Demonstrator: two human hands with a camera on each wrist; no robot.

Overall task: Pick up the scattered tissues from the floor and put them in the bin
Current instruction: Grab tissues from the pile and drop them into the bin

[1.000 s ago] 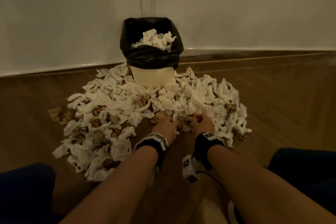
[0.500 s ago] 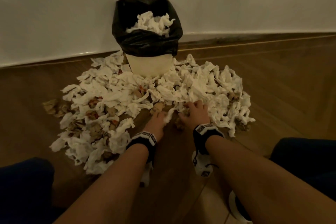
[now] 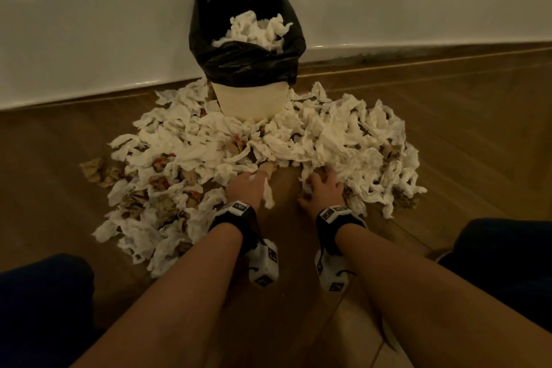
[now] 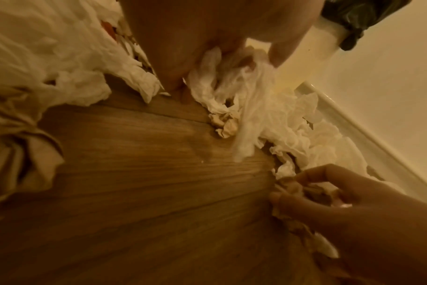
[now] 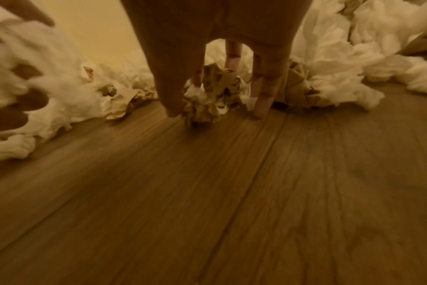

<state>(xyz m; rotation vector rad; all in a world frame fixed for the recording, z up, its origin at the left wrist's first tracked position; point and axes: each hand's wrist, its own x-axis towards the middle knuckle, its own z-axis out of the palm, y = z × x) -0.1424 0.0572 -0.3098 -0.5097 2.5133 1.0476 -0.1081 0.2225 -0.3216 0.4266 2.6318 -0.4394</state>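
Observation:
A cream bin (image 3: 251, 100) with a black liner (image 3: 239, 64) stands against the wall, with white tissues (image 3: 258, 28) heaped inside. A wide pile of white and brown crumpled tissues (image 3: 337, 140) rings it on the wooden floor. My left hand (image 3: 248, 185) is at the pile's near edge and grips a white tissue (image 3: 268, 193), which hangs from the curled fingers (image 4: 234, 81). My right hand (image 3: 322, 188) is a little to the right, its fingers (image 5: 168, 92) curled round a brown crumpled tissue (image 5: 212, 96) on the floor.
The bin stands against a white wall and skirting (image 3: 418, 45). Bare wooden floor (image 3: 283, 218) lies between my hands and toward me. My dark-clothed knees (image 3: 41, 302) are at both lower corners. Brown wads (image 3: 95, 170) lie at the pile's left edge.
My hands have drawn apart at the pile's near edge. The left hand has lifted a white tissue, and the right has closed on a brown wad. The bin now looks lower and nearer.

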